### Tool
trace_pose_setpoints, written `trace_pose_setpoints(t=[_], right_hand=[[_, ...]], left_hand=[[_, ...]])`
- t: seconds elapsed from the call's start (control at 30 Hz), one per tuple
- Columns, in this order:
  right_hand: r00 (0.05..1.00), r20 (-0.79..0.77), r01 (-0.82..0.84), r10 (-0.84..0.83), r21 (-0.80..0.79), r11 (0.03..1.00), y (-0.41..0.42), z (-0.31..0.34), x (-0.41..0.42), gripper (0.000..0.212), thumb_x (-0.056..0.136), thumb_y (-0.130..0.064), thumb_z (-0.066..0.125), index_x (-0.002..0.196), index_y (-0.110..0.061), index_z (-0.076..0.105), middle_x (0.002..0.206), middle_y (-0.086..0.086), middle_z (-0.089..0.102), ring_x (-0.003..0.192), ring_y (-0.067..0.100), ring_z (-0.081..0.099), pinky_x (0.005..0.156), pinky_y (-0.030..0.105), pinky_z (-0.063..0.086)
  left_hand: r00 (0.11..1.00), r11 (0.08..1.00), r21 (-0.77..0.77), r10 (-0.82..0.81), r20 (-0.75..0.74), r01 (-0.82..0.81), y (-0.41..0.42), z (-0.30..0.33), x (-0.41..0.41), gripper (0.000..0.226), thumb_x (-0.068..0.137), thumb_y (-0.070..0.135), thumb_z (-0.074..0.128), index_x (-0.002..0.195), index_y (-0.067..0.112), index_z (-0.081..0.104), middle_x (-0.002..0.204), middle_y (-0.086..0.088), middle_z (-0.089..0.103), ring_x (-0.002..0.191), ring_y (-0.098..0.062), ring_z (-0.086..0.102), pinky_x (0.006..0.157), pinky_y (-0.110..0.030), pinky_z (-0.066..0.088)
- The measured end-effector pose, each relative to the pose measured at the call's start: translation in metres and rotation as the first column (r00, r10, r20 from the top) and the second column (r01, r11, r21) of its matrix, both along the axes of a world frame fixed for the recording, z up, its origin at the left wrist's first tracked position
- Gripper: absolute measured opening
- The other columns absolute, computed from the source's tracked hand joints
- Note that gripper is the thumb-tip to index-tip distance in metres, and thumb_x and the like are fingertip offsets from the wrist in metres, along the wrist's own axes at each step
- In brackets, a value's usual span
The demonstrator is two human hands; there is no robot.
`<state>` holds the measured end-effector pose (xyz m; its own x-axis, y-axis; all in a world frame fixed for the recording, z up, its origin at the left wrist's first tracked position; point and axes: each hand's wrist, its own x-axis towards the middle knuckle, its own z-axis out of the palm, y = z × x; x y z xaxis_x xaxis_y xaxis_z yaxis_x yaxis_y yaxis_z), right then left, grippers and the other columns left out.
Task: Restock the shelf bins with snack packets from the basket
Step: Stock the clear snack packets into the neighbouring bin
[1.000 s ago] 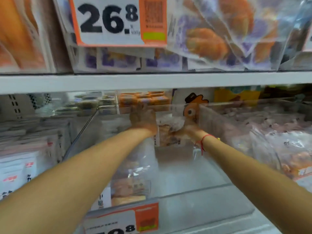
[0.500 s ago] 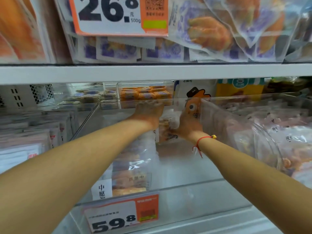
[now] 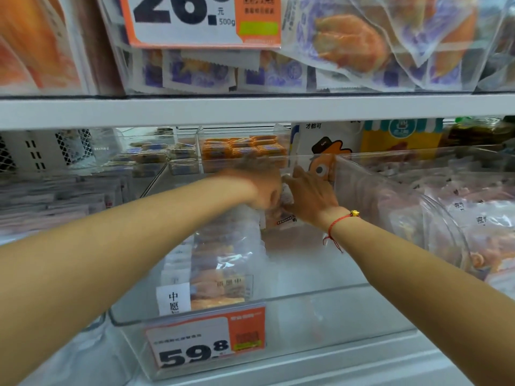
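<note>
White shelving [image 3: 250,110] carries a clear bin [image 3: 320,310] tagged 59.8. Deep inside the bin, the left hand [image 3: 262,188], blurred, and the right hand [image 3: 312,196] both grip one snack packet [image 3: 281,215] between them, fingers curled on it.

A white metal shelf board [image 3: 250,110] runs across the view, with another white shelf edge [image 3: 306,369] low in front. A white perforated back panel [image 3: 33,151] shows at the far left behind the goods. Orange-and-white price cards [image 3: 206,20] [image 3: 206,341] hang at the fronts. The light is bright, even and cool.
</note>
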<state>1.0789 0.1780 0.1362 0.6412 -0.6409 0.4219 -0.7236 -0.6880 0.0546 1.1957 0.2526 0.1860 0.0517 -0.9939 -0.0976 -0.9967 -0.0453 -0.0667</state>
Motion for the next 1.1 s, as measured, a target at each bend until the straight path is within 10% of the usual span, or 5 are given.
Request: trace_pose_setpoints(t=[0.3, 0.43, 0.93, 1.1], right_hand=[[0.996, 0.037, -0.075, 0.081, -0.14, 0.987, 0.009, 0.011, -0.006, 0.039, 0.088, -0.028, 0.064, 0.12, -0.014, 0.048, 0.122, 0.009, 0.053, 0.102, 0.027, 0.058, 0.074, 0.036, 0.051], [0.974, -0.208, -0.078, 0.092, 0.076, 0.994, 0.009, 0.005, -0.01, 0.03, 0.084, -0.042, 0.064, 0.11, -0.025, 0.064, 0.11, -0.001, 0.064, 0.096, 0.021, 0.06, 0.082, 0.031, 0.052], [0.907, -0.407, 0.094, 0.11, 0.45, 0.888, 0.023, 0.016, -0.022, 0.07, 0.085, -0.016, 0.056, 0.146, -0.038, 0.028, 0.152, 0.001, 0.03, 0.135, 0.028, 0.035, 0.108, 0.044, 0.037], [0.948, -0.299, 0.016, 0.109, 0.387, 0.922, 0.061, 0.034, -0.046, 0.06, 0.083, -0.023, 0.06, 0.139, -0.037, 0.041, 0.141, 0.002, 0.045, 0.124, 0.028, 0.047, 0.102, 0.043, 0.043]], left_hand=[[0.948, 0.957, 0.16, 0.2, 0.248, -0.244, 0.004, -0.003, -0.001, 0.072, 0.092, 0.06, 0.03, 0.152, 0.026, 0.008, 0.159, -0.004, 0.014, 0.144, -0.029, 0.02, 0.114, -0.044, 0.026], [0.949, 0.952, 0.175, 0.208, 0.237, -0.252, 0.005, -0.004, -0.006, 0.07, 0.091, 0.057, 0.034, 0.151, 0.024, 0.015, 0.155, -0.006, 0.024, 0.139, -0.028, 0.029, 0.111, -0.042, 0.031], [0.969, 0.93, 0.286, 0.194, 0.154, -0.231, 0.024, 0.002, -0.017, 0.065, 0.09, 0.052, 0.029, 0.149, 0.024, 0.021, 0.151, -0.009, 0.031, 0.136, -0.028, 0.032, 0.111, -0.045, 0.03], [0.991, 0.998, -0.028, 0.067, 0.113, -0.064, 0.08, 0.016, -0.032, 0.051, 0.094, 0.037, 0.029, 0.137, 0.015, 0.045, 0.143, -0.012, 0.043, 0.131, -0.03, 0.037, 0.11, -0.042, 0.027]])
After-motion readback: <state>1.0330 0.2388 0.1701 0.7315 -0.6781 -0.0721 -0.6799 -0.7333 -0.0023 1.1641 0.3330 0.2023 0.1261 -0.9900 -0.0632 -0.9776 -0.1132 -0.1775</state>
